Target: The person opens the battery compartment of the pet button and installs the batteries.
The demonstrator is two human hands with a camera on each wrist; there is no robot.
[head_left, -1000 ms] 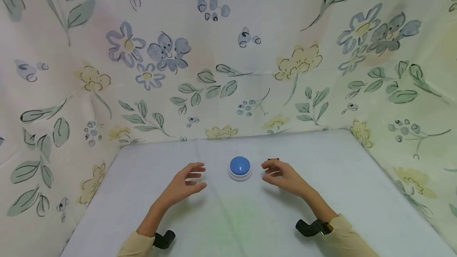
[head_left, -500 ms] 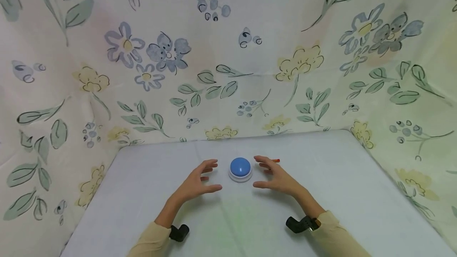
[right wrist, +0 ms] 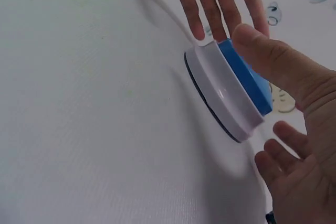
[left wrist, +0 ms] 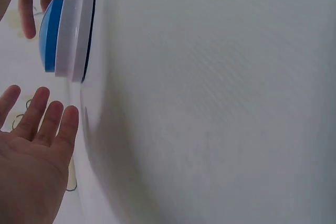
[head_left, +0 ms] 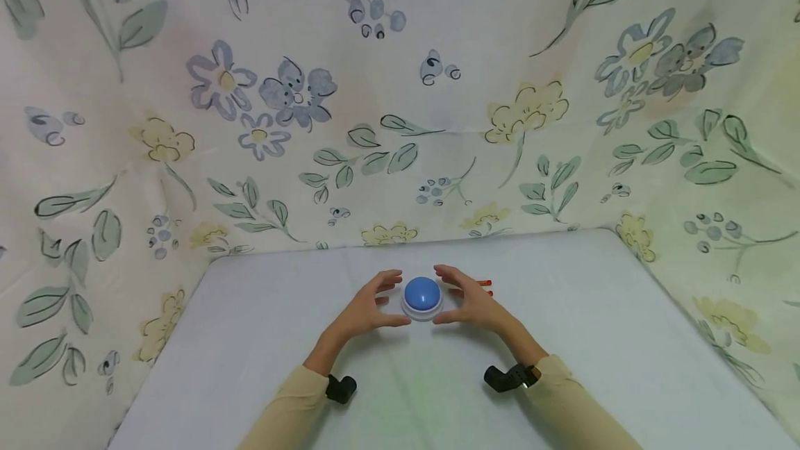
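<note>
A push button with a blue dome (head_left: 422,294) on a round white base (right wrist: 223,90) sits on the white-covered table. To its left is my left hand (head_left: 367,307), thumb and fingers spread apart, fingertips close to the base. My right hand (head_left: 476,305) mirrors it from the right side, fingers and thumb reaching around that edge. In the left wrist view a gap shows between the left fingers (left wrist: 65,129) and the button. The right thumb (right wrist: 278,59) overlaps the blue dome in the right wrist view. Neither hand grips anything.
Two thin red objects (head_left: 485,282) lie behind the right hand, partly hidden by it. Floral cloth (head_left: 387,89) hangs along the table's back and sides. A black wrist camera (head_left: 341,389) is worn on the left wrist, and another black camera (head_left: 503,378) on the right.
Both hands have moved inward toward the button from either side, their thumbs and fingers spreading wider. More of the red objects shows beside the right hand. The button has stayed in place.
</note>
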